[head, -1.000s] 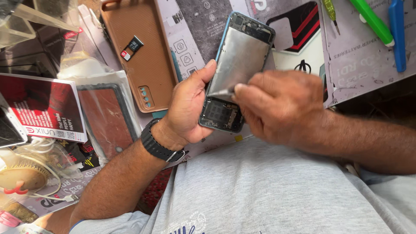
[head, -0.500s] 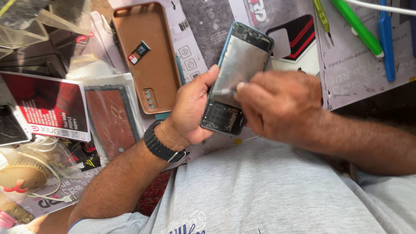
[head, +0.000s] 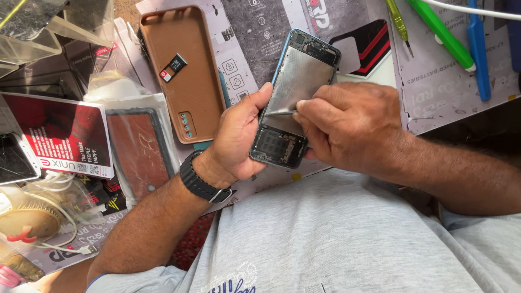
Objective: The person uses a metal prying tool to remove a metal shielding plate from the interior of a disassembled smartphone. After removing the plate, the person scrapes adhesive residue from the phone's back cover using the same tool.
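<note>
Phone (head: 296, 97), back cover off, sits clamped in the left hand (head: 239, 138): thumb along its near long edge, the other fingers wrapped under and hidden. It tilts up and away from the palm, metal plate facing up, circuit boards showing at both ends. Right hand (head: 347, 127) has its fingers pinched together on a thin metal tool (head: 279, 113), tip lying on the plate just beside the left thumb. Past the left thumb, on the mat, a brown phone case (head: 187, 76) w/ a small card (head: 172, 67) lying on it. Beyond the right knuckles, well apart: green screwdriver (head: 440, 33) and blue pry tool (head: 478, 51). Black watch (head: 198, 182) on the left wrist.
</note>
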